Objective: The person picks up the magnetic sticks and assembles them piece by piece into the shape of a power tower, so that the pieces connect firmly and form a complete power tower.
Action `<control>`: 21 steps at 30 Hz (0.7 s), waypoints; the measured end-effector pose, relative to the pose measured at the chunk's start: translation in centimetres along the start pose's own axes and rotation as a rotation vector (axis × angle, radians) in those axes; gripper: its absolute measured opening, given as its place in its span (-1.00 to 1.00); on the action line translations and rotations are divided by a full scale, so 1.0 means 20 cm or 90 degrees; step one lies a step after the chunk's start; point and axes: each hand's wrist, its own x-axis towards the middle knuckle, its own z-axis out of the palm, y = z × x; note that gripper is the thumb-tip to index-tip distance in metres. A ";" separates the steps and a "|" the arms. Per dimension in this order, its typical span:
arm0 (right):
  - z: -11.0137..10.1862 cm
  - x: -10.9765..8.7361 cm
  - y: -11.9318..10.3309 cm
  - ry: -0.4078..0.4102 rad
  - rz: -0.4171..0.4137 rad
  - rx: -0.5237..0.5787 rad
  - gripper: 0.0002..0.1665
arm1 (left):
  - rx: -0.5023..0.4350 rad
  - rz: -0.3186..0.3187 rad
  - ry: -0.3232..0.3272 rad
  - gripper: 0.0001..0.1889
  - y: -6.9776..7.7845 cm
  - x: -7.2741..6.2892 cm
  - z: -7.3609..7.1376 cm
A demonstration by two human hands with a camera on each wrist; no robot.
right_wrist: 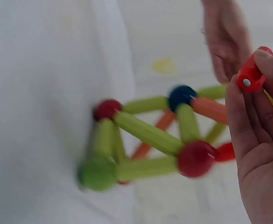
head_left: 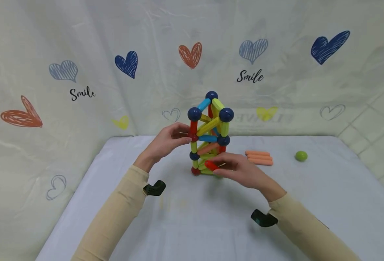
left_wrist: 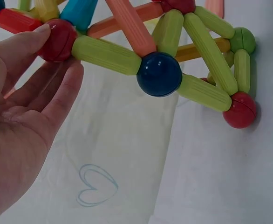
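Note:
A tall tower of magnetic sticks and balls (head_left: 208, 127) stands on the table, with dark blue balls at its top and red and green balls at its foot. On its left side, my left hand (head_left: 170, 140) grips a red ball (left_wrist: 58, 41) partway up, thumb on one face and fingers behind. In front of the tower's lower right, my right hand (head_left: 239, 168) pinches a short red magnetic stick (right_wrist: 251, 74) between thumb and fingers. The stick's metal end shows in the right wrist view. From the head view, this hand covers part of the tower's base.
Several orange magnetic sticks (head_left: 259, 159) lie together on the white-covered table (head_left: 179, 224), right of the tower. Farther right sits a loose green ball (head_left: 301, 156). A pale curtain (head_left: 153, 83) printed with hearts and words hangs behind the table.

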 end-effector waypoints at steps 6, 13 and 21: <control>-0.16 -0.04 -0.05 0.072 0.031 -0.012 -0.59 | 0.001 -0.001 -0.008 -0.67 0.00 -0.01 0.01; -0.23 -0.02 -0.03 0.132 0.155 -0.018 -0.45 | 0.008 0.009 -0.051 -0.65 0.01 -0.03 0.06; -0.28 0.02 0.01 0.201 0.188 0.074 -0.37 | 0.041 0.052 -0.160 -0.63 0.08 -0.08 0.15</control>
